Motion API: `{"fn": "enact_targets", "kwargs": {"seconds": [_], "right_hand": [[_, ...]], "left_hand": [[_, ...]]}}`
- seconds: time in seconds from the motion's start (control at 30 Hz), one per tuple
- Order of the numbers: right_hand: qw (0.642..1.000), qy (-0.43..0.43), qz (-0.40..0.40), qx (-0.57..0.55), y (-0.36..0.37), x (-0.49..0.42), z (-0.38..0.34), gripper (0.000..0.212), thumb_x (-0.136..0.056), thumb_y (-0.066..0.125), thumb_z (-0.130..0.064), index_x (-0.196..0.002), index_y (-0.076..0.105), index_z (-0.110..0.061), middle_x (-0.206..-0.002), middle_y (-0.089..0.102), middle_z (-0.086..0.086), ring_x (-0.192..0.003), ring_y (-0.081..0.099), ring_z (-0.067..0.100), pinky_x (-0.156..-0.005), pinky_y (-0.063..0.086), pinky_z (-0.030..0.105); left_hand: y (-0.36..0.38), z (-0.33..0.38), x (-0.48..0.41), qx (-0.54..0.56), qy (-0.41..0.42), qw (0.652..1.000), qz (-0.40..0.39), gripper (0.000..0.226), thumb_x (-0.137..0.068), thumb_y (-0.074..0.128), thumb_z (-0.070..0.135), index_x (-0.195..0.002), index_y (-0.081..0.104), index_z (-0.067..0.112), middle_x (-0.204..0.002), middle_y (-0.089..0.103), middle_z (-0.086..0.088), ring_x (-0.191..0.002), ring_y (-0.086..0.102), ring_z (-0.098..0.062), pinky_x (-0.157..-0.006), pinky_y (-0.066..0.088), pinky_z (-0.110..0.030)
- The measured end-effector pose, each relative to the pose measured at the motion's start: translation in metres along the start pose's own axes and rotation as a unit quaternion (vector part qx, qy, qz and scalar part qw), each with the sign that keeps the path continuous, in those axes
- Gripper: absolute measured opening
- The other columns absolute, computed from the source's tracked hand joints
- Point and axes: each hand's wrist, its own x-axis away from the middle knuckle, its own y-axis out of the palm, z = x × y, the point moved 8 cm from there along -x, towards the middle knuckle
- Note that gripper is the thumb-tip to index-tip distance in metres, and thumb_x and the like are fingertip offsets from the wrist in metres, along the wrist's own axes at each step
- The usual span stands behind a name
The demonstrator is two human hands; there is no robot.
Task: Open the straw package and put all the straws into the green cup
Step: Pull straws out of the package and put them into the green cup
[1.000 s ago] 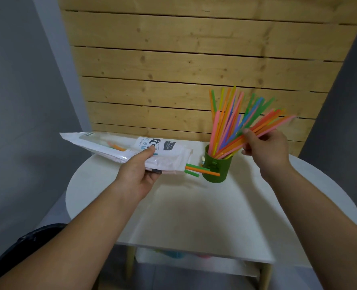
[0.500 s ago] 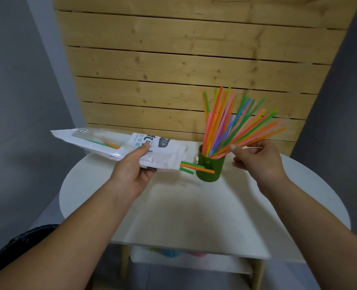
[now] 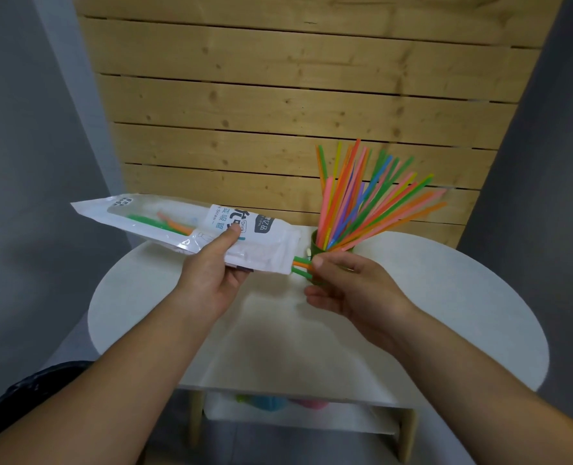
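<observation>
My left hand point(image 3: 211, 280) grips a white straw package point(image 3: 164, 219) and holds it level above the table, open end to the right. A few green and orange straws point(image 3: 299, 265) poke out of that end. More show through the package window. My right hand point(image 3: 352, 286) is at those straw tips, thumb on top and fingers spread below, not closed on them. Right behind it stands the green cup point(image 3: 314, 242), mostly hidden by the hand. Several coloured straws point(image 3: 362, 203) fan out of the cup, leaning right.
The round white table point(image 3: 446, 297) carries the cup at its back. A wooden slat wall point(image 3: 278, 95) rises just behind it. A lower shelf point(image 3: 298, 421) holds blurred blue and pink objects. Grey walls close in on both sides.
My right hand let go of the straw bundle in the cup and came down and left to the straw tips at the package mouth. The package stayed in my left hand.
</observation>
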Motion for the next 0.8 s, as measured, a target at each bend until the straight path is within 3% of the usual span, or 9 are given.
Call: {"fn": "enact_targets", "kwargs": {"seconds": [0.1,0.27,0.57,0.8], "right_hand": [[1.000,-0.015,0.016,-0.011,0.007,0.000,0.001,0.024,-0.085,0.075,-0.007,-0.107,0.068,0.001,-0.074,0.075,0.009,-0.068,0.074,0.024,-0.064,0.060,0.029],[0.998,-0.026,0.033,-0.038,0.009,-0.002,0.000,0.016,-0.086,0.070,0.003,-0.101,0.067,0.004,-0.076,0.076,0.015,-0.065,0.074,0.023,-0.063,0.060,0.026],[0.994,-0.030,0.087,-0.059,-0.010,-0.001,-0.016,0.004,-0.086,0.069,0.005,-0.088,0.070,0.001,-0.078,0.070,0.015,-0.062,0.068,0.018,-0.059,0.058,0.023],[0.988,0.016,0.047,-0.147,-0.013,-0.002,-0.015,0.007,-0.089,0.067,0.000,-0.093,0.072,0.000,-0.080,0.073,0.012,-0.063,0.068,0.013,-0.058,0.058,0.020]], "left_hand": [[0.001,0.001,0.000,-0.001,0.009,1.000,-0.005,0.029,-0.091,0.074,0.007,-0.119,0.067,0.015,-0.103,0.082,-0.007,-0.088,0.080,-0.019,-0.059,0.063,-0.031],[0.000,-0.001,0.001,-0.007,0.010,1.000,-0.008,0.031,-0.091,0.074,0.007,-0.121,0.067,0.014,-0.103,0.082,-0.007,-0.087,0.080,-0.019,-0.060,0.063,-0.031],[-0.006,0.001,-0.002,-0.001,0.004,1.000,0.006,0.026,-0.090,0.074,0.006,-0.114,0.069,0.014,-0.098,0.083,-0.007,-0.084,0.080,-0.019,-0.060,0.064,-0.032],[-0.007,-0.002,-0.002,0.002,-0.005,1.000,0.010,0.032,-0.089,0.075,0.005,-0.121,0.068,0.011,-0.098,0.083,-0.007,-0.083,0.080,-0.019,-0.059,0.064,-0.031]]}}
